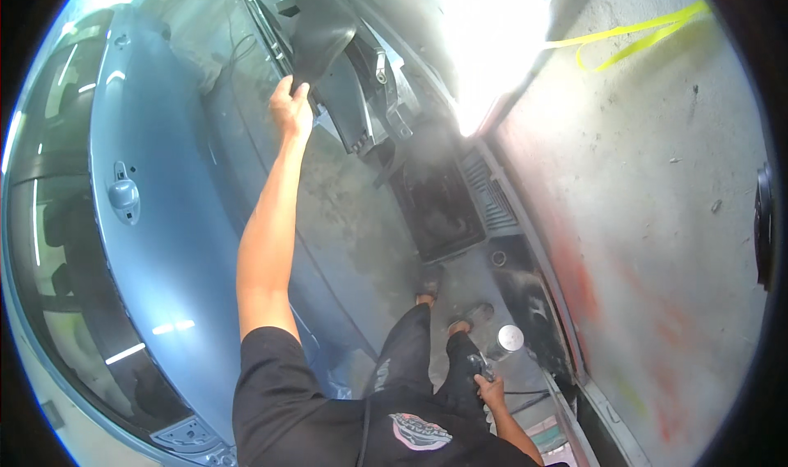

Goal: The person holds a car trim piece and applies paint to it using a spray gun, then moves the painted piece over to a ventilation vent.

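The big blue car door [156, 221] leans beside me. My left hand [291, 106] reaches up, fingers curled tight on a black plastic panel [324, 36]. If it snaps loose, it could drop on my feet. My right hand [492, 391] hangs low, closed around a small dark tool [480, 367].

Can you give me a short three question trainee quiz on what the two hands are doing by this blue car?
1. True or false: the left hand grips a dark plastic panel.
2. The right hand holds: A) a yellow strap, B) a small dark tool, C) nothing.
3. What colour is the car door beside the left arm?

Key: 1 true. 2 B, a small dark tool, its kind unclear. 3 Light blue.
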The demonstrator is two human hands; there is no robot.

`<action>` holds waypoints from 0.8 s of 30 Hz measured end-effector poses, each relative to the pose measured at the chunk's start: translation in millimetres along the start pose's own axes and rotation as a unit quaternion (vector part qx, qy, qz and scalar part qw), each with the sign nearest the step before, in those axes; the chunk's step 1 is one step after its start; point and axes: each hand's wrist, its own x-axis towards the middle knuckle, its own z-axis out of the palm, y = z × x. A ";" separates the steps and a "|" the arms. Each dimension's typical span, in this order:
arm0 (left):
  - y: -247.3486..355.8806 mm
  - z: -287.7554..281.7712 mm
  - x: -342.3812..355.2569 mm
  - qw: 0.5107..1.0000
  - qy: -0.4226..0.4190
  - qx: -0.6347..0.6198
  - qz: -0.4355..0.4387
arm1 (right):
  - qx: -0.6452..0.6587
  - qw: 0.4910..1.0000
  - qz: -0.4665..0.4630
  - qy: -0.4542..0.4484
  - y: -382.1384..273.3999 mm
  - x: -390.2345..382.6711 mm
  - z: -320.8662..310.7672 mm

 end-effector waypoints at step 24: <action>24.8 32.0 -22.1 0.999 -0.039 -0.019 0.012 | 0.071 0.996 0.049 -0.006 4.3 13.4 -3.9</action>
